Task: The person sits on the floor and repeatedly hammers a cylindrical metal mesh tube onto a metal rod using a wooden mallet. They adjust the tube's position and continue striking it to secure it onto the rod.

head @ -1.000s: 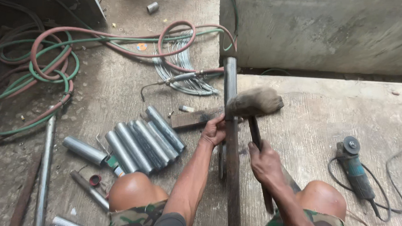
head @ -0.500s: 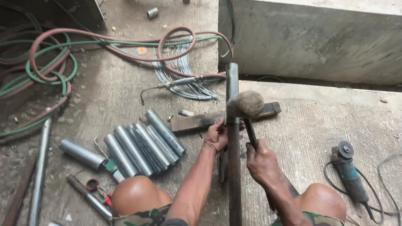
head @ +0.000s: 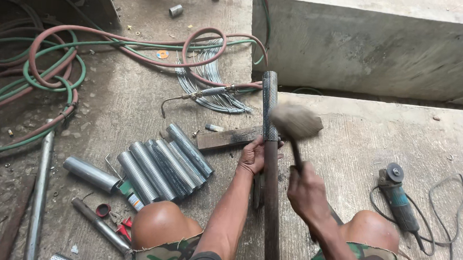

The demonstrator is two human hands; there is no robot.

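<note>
I squat over a long steel bar (head: 271, 202) that runs away from me across a wooden block (head: 225, 139). A perforated metal tube (head: 269, 103) is sleeved over the bar's far end. My left hand (head: 255, 156) grips the bar just behind the tube. My right hand (head: 304, 189) holds the handle of a mallet, whose blurred head (head: 295, 121) is beside the tube's near end.
Several perforated tubes (head: 161, 164) lie in a row to my left, with plain pipes (head: 88, 173) and a red cutter (head: 123, 228) near my knee. Red and green hoses (head: 53, 65) with a cutting torch (head: 199, 95) cover the floor beyond. An angle grinder (head: 398, 199) lies right; a concrete wall (head: 376, 48) stands ahead.
The mallet head has swung down and to the right of the tube, and is motion-blurred. My left hand keeps its grip on the bar.
</note>
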